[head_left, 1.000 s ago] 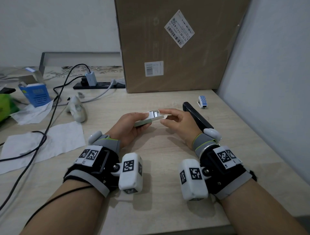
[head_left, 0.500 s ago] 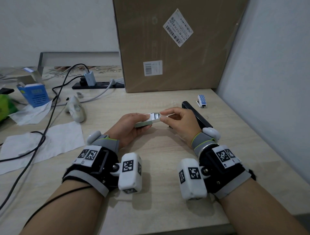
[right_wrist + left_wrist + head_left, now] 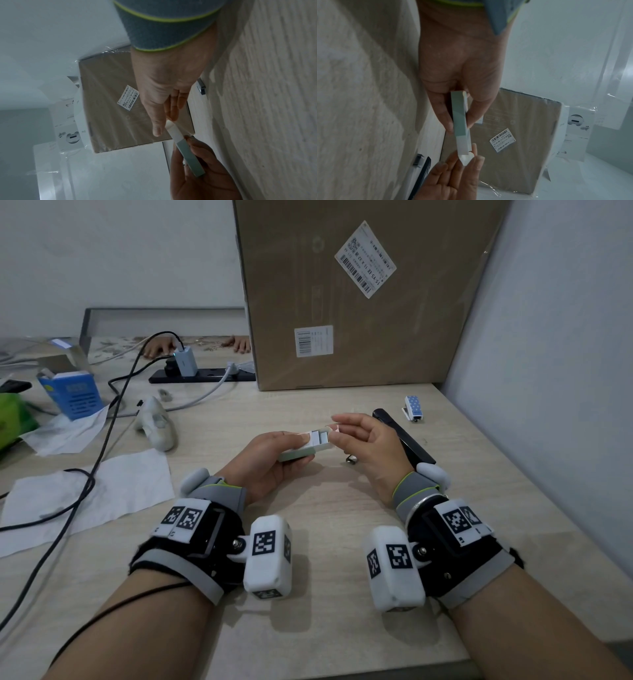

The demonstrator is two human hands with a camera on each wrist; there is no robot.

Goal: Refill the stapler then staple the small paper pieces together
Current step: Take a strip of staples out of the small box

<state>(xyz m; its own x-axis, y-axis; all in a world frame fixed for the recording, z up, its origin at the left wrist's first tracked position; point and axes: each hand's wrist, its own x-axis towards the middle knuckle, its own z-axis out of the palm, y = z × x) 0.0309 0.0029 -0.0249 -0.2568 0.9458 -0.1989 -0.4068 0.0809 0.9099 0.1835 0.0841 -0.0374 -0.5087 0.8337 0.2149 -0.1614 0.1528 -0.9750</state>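
My left hand (image 3: pixel 301 447) grips a small staple box (image 3: pixel 298 453) with a green sleeve, held just above the table's middle. Its white inner tray (image 3: pixel 322 437) sticks out to the right, with staple strips showing inside. My right hand (image 3: pixel 334 428) pinches the tray's end flap between thumb and forefinger, the other fingers spread. The left wrist view shows the sleeve (image 3: pixel 459 115) edge-on and the flap (image 3: pixel 466 159) between right fingertips. The right wrist view shows the tray (image 3: pixel 175 131) pinched. A small blue dotted stapler (image 3: pixel 413 407) lies at the far right.
A long black object (image 3: pixel 406 440) lies behind my right hand. A big cardboard box (image 3: pixel 359 296) stands at the back, a wall on the right. White paper sheets (image 3: pixel 92 494), cables (image 3: pixel 113 419), a blue box (image 3: pixel 73 395) and a power strip (image 3: pixel 202 374) fill the left side.
My right hand has shifted its hold to the tray's end flap and lifted slightly, its other fingers now spread. The left hand keeps its grip on the box.
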